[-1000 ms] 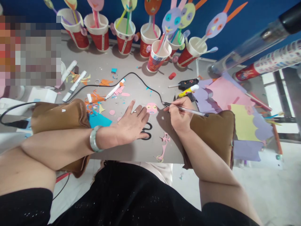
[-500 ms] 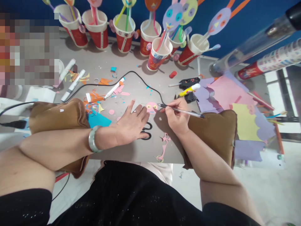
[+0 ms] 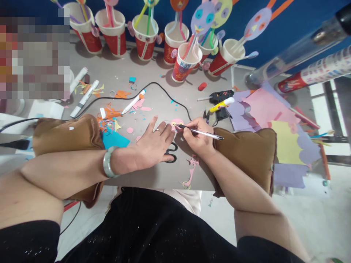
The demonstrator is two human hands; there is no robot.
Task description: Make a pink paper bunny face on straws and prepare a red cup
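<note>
Pink disc (image 3: pixel 178 121), 2 hands (image 3: pixel 150 148) beside its edges

pink paper disc (image 3: pixel 178 121), black-ended pen (image 3: pixel 208 134)

Lit brightly and softly across the flat grey worktop (image 3: pixel 164 109), paler still on the white floor (image 3: pixel 301 223). Shadowed below the bare left hand (image 3: pixel 150 146) and just left of the bare right hand (image 3: pixel 200 137) — dark there, with soft edges. Glinting on the smooth pale-green bangle (image 3: pixel 109 162); nearly washed out at the white rectangular panels (image 3: pixel 318 90) far right. Clearest toward the middle, stretched and leaning outward near the borders, soft along the long clear plastic tube (image 3: pixel 290 53) — coarsely pixelated at upper left.
</note>
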